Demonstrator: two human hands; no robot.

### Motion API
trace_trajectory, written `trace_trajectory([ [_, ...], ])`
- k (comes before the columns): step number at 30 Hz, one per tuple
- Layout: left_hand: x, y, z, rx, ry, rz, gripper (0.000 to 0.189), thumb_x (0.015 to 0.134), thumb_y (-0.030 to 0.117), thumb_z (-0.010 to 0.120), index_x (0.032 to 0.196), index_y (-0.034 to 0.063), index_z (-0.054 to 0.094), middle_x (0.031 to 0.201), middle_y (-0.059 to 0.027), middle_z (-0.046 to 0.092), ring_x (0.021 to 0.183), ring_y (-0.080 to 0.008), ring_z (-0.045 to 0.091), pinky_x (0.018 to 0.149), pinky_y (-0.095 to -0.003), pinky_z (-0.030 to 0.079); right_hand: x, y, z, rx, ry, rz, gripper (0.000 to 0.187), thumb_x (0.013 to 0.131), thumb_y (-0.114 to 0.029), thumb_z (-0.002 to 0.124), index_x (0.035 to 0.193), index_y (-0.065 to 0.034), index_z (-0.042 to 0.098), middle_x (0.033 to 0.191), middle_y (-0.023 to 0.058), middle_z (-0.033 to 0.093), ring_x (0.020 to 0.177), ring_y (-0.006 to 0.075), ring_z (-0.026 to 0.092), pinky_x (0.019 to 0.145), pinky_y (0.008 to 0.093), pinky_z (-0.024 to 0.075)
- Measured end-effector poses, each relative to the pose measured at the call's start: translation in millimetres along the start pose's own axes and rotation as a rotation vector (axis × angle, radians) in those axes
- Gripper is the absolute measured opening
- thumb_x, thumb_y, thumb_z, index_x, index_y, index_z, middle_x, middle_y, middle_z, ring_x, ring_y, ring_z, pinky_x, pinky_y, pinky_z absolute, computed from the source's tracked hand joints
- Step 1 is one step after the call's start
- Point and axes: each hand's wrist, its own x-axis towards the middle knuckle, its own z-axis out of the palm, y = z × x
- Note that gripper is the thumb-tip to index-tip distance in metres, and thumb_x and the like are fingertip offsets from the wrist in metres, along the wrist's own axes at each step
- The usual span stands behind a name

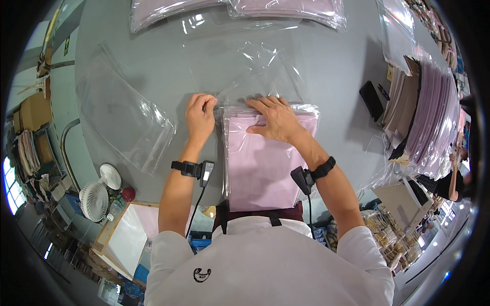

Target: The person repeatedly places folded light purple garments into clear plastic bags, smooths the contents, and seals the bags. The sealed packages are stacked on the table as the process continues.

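A stack of folded pink fabric in clear plastic bags lies at the table's near edge, in front of my body. My right hand rests on its upper end with the fingers spread and the thumb apart. Just left of the stack's upper corner, my left hand has its fingers curled, thumb and forefinger together at the edge of a clear plastic bag. That clear film spreads on the grey table beyond the stack. Both wrists wear black straps with small cabled devices.
Empty clear bags lie at the left. Bagged pink stacks sit at the far edge. At the right are a black phone, a pen and a tall pile of pink bagged pieces. A white fan stands at the lower left.
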Motion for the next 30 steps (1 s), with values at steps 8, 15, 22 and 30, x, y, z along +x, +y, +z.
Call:
trace_trajectory([
  [8, -55, 26, 5, 0.097, 0.033, 0.268, 0.012, 0.096, 0.019, 0.076, 0.092, 0.0081, 0.071, 0.115, -0.0096, 0.059, 0.108, -0.0308, 0.057, 0.089, -0.0416, 0.05, -14, -22, 26, -0.156, 0.301, -0.23, 0.036, 0.089, -0.018, 0.077, 0.125, -0.0133, 0.072, 0.139, 0.008, 0.062, 0.127, 0.0317, 0.058, 0.108, 0.0505, 0.0449],
  [15, -66, 43, 35, -0.342, 0.309, -0.393, 0.063, 0.094, 0.021, 0.082, 0.145, 0.005, 0.048, 0.142, -0.0173, 0.047, 0.126, -0.0269, 0.051, 0.107, -0.0392, 0.046, -85, 6, 20, -0.007, 0.772, 0.237, 0.047, 0.094, -0.026, 0.078, 0.133, -0.0026, 0.064, 0.142, 0.0199, 0.059, 0.13, 0.0354, 0.057, 0.113, 0.0447, 0.0429],
  [22, -35, 43, 10, -0.672, -0.089, -0.806, 0.074, 0.094, 0.038, 0.083, 0.148, -0.0008, 0.051, 0.124, -0.0093, 0.064, 0.117, -0.0164, 0.06, 0.106, -0.0305, 0.046, -106, 55, 7, 1.05, 0.475, 0.955, 0.093, 0.106, -0.068, 0.045, 0.155, 0.0106, 0.041, 0.155, 0.0274, 0.05, 0.148, 0.0339, 0.044, 0.122, 0.0407, 0.0329],
  [30, -14, 35, -14, -0.33, -0.416, -0.758, 0.076, 0.091, 0.044, 0.08, 0.146, -0.0026, 0.056, 0.119, -0.0082, 0.066, 0.108, -0.0159, 0.061, 0.095, -0.0316, 0.048, -90, 69, -12, 1.15, 0.42, 0.889, 0.06, 0.111, -0.047, 0.043, 0.15, -0.0025, 0.05, 0.117, 0.0115, 0.069, 0.111, 0.0207, 0.062, 0.099, 0.0421, 0.0471],
])
